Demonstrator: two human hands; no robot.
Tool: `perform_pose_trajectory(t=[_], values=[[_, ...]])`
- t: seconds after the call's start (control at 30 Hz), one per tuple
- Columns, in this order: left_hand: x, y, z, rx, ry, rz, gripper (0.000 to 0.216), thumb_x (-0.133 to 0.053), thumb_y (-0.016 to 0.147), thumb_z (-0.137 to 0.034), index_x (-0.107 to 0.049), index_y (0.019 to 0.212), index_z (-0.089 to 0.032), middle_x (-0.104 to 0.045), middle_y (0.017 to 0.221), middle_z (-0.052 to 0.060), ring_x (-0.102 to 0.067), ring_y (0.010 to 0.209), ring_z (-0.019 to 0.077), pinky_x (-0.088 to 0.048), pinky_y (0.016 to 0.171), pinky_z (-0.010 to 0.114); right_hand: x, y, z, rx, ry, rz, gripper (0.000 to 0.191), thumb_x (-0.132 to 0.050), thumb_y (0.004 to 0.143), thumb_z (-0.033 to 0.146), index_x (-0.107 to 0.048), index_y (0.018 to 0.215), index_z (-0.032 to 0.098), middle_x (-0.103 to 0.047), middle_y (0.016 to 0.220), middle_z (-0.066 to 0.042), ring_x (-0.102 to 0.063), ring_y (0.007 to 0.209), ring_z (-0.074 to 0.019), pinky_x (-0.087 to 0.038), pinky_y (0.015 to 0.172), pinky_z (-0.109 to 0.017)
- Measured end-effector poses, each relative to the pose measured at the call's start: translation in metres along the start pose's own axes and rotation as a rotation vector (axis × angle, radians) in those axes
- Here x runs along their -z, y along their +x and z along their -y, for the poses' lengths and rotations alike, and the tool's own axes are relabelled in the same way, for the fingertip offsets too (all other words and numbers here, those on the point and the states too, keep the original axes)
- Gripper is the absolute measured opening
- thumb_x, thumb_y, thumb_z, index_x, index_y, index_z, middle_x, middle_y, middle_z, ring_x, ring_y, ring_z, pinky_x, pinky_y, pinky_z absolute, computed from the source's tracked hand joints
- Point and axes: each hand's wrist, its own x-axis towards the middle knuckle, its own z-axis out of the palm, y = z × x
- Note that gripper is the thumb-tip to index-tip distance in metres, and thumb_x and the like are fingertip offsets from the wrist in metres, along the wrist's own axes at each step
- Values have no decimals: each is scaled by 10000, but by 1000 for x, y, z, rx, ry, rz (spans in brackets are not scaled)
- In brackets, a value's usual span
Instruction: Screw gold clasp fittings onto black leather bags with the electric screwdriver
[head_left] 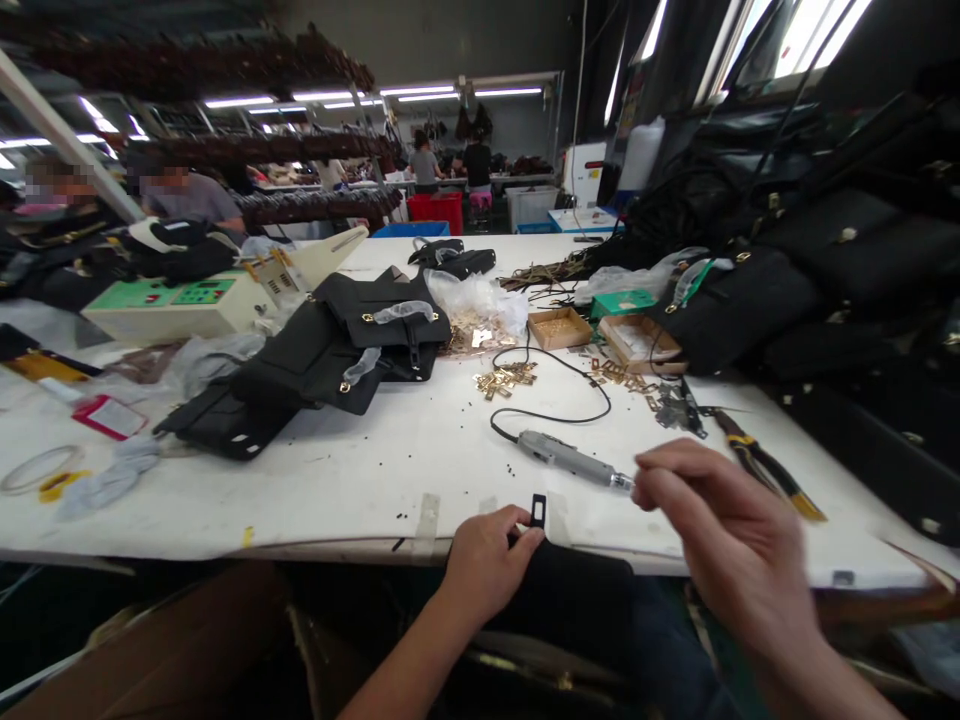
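At the table's front edge, my left hand (490, 555) pinches a small black tab with a rectangular hole (538, 510). The tab joins a black bag piece (581, 600) that hangs over the edge towards my lap. My right hand (731, 530) is raised over the table, thumb and fingertips pressed together; anything between them is too small to make out. Just left of those fingertips lies a grey electric screwdriver (566, 457), its cord running back across the table. Beyond it are a pile of gold metal plates (506, 380) and scattered tiny black bits.
Yellow-and-black pliers (765, 465) lie to the right. Cardboard boxes of small parts (559, 328) stand farther back. Black bags are stacked at left (300, 350) and right (750, 300). A red bottle (109, 415) and a green-panelled machine (176, 305) are at left. People work in the background.
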Motion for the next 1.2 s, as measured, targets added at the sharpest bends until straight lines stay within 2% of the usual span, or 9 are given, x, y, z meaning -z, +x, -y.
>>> perform_pose_trajectory(t=[0.07,0.17,0.23,0.4,0.53,0.7,0.83,0.97,1.2], values=[[-1,-2,0,-1,42,35,197,-604,931,-415,-741,949,-275,-773,849,-2,-710,818,217,-446,747,314,-19,22,-23,-69,-36,112,197,-668,936,394,-725,898,209,-684,815,-27,-605,731,-177,-467,665,-289],[-1,5,4,-20,87,-58,180,-593,936,-379,-728,942,-260,-745,887,27,-679,872,223,-438,789,320,-43,51,-60,-142,-101,235,235,-655,921,423,-748,895,208,-718,843,-28,-628,737,-182,-475,671,-291],[1,15,9,-30,91,-113,162,-606,923,-363,-723,912,-252,-724,903,36,-653,912,227,-429,831,329,-57,73,-83,-138,-170,276,217,-653,909,403,-760,908,214,-738,876,-25,-657,768,-185,-489,709,-292],[3,33,18,33,9,-82,170,-627,892,-388,-735,851,-264,-719,873,16,-628,873,214,-397,804,330,-102,134,-132,-113,-517,416,192,-629,909,341,-778,988,249,-762,967,-9,-679,871,-182,-479,793,-282],[3,33,20,84,-76,-99,175,-636,871,-382,-726,793,-254,-705,814,2,-617,834,197,-377,773,319,-147,168,-160,-137,-637,508,171,-660,883,348,-786,946,252,-762,983,-30,-672,910,-216,-449,744,-290],[4,33,19,108,-118,-114,152,-651,847,-357,-718,767,-247,-686,777,-4,-604,805,186,-366,758,316,-184,179,-175,-153,-707,512,226,-711,824,401,-763,969,235,-734,1012,-69,-643,900,-253,-407,695,-311],[5,34,18,113,-122,-119,131,-657,839,-341,-721,768,-251,-686,776,-5,-604,802,186,-369,762,319,-191,175,-178,-139,-667,504,132,-693,835,338,-747,918,252,-720,1056,-46,-625,943,-230,-402,721,-298],[3,33,20,83,-123,-127,132,-658,848,-346,-714,777,-250,-692,787,-7,-608,808,185,-380,765,317,-184,173,-176,-201,-558,480,60,-685,822,262,-726,850,229,-731,939,-35,-632,881,-212,-421,714,-291],[2,32,22,23,-128,-153,133,-646,868,-350,-716,816,-250,-733,863,-14,-631,843,178,-406,786,304,-133,146,-137,-327,-155,485,233,-646,867,357,-668,1026,188,-708,796,-22,-670,710,-166,-486,592,-252]])
